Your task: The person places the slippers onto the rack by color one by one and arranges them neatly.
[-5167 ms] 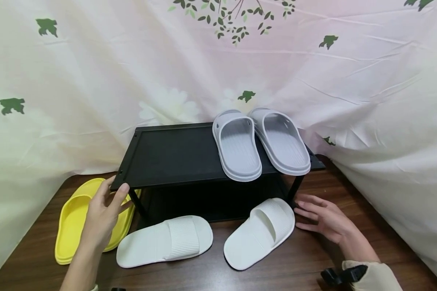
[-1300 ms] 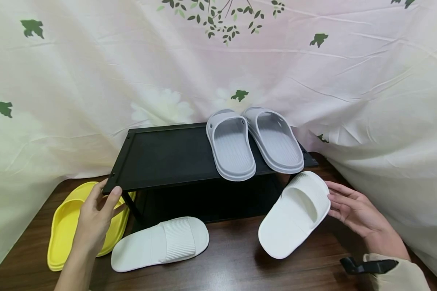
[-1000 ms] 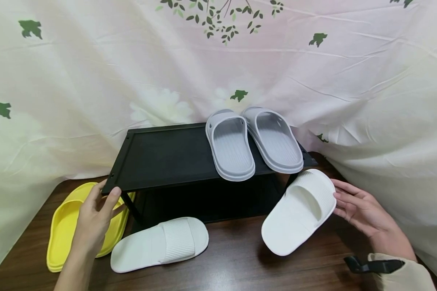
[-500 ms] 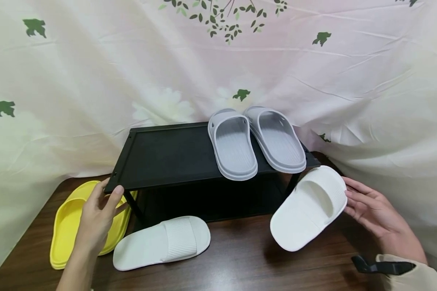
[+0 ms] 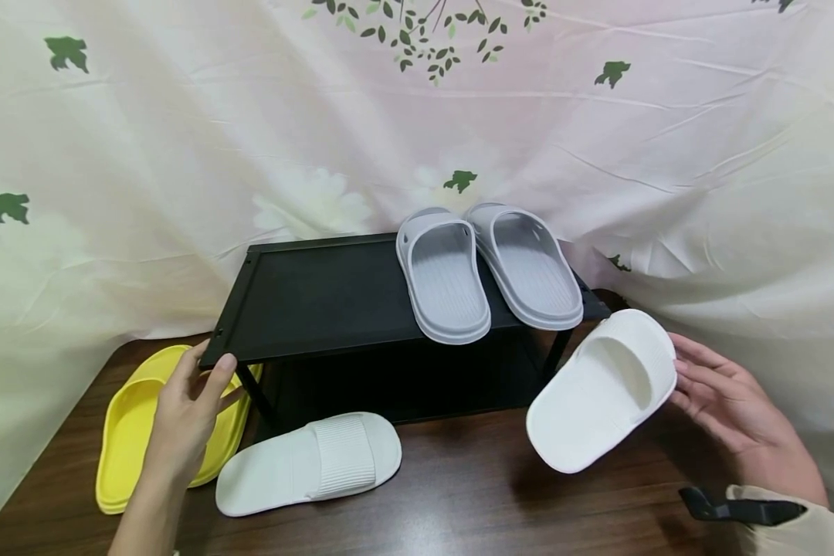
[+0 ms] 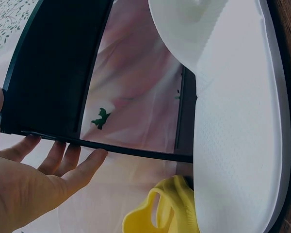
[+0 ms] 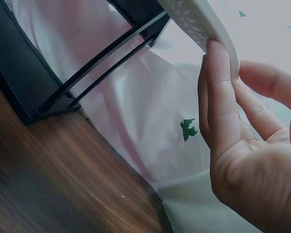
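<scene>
My right hand (image 5: 740,409) pinches a white slipper (image 5: 570,421) by its toe end and holds it tilted above the table, right of the rack's front leg. Its textured sole (image 7: 194,22) shows in the right wrist view, with fingers on either side of the edge. My left hand (image 5: 181,425) grips the front left corner of a black two-tier shoe rack (image 5: 320,301), thumb on top. The matching white slipper (image 5: 267,475) lies sideways on the table before the rack, and looms large in the left wrist view. Two grey slippers (image 5: 452,286) stand side by side on the rack's top right.
Yellow slippers (image 5: 125,432) lie on the table left of the rack, partly behind my left forearm. The dark lower shelf (image 5: 403,386) sits under the top board. A printed cloth (image 5: 181,154) hangs behind and along both sides of the wooden table (image 5: 459,494).
The right-hand white slipper lay on the table earlier; my right hand has since lifted it and carried it rightward and a little higher. My left hand stays at the rack's corner.
</scene>
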A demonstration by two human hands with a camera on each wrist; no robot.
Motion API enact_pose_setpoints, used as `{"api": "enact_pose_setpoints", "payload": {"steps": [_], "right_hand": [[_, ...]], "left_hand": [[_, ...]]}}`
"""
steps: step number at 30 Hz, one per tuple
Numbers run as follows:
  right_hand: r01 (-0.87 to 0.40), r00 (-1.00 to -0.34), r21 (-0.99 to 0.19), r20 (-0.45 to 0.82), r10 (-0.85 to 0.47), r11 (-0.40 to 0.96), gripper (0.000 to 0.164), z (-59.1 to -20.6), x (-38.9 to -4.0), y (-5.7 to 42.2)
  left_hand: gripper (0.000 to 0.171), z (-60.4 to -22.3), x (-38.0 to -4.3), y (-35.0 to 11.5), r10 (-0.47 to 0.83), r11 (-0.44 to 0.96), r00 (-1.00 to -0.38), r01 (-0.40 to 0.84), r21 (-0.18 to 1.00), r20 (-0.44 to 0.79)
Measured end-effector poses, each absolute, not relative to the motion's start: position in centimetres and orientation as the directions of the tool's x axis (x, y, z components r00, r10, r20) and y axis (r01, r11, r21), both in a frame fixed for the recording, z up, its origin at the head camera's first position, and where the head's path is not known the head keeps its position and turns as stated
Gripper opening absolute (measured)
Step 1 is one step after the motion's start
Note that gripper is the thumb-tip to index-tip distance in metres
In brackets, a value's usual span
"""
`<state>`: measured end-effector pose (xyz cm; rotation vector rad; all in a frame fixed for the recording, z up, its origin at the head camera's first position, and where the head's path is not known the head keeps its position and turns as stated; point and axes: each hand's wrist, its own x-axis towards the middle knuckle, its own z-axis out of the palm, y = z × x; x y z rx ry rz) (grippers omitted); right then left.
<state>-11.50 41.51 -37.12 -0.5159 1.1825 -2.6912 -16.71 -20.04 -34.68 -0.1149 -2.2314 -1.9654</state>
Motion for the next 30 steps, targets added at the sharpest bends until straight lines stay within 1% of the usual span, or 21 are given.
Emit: {"api": "enact_pose_setpoints", "payload": {"steps": [5,9,12,20,30], "right_hand": [[0.008,-0.921,-0.725,0.262,-0.287,-0.688,0.054,-37.0,-11.3,41.7],[0.009,-0.918,-0.715,0.271,-0.29,-0.699,0.055,-37.0,-11.2,41.9],[0.006,-0.913,-0.708,0.284,-0.293,-0.706,0.056,-36.8,-11.2,41.9],[0.015,-0.904,-0.705,0.294,-0.311,-0.709,0.056,-36.4,-11.2,41.8],[0.002,-0.919,-0.703,0.279,-0.279,-0.712,0.055,-36.0,-10.9,41.7]], "left_hand": [[0.042,-34.8,-16.7,-20.0,-0.058,0.131,-0.981,0.174,0.976,0.183],[0.043,-34.9,-16.8,-20.1,-0.081,0.174,-0.981,0.161,0.971,0.177],[0.043,-34.9,-16.8,-20.1,-0.086,0.179,-0.981,0.156,0.971,0.173],[0.044,-34.7,-16.7,-20.2,-0.07,0.139,-0.983,0.16,0.977,0.171],[0.044,-34.5,-16.6,-20.0,-0.065,0.133,-0.983,0.162,0.978,0.172]]}}
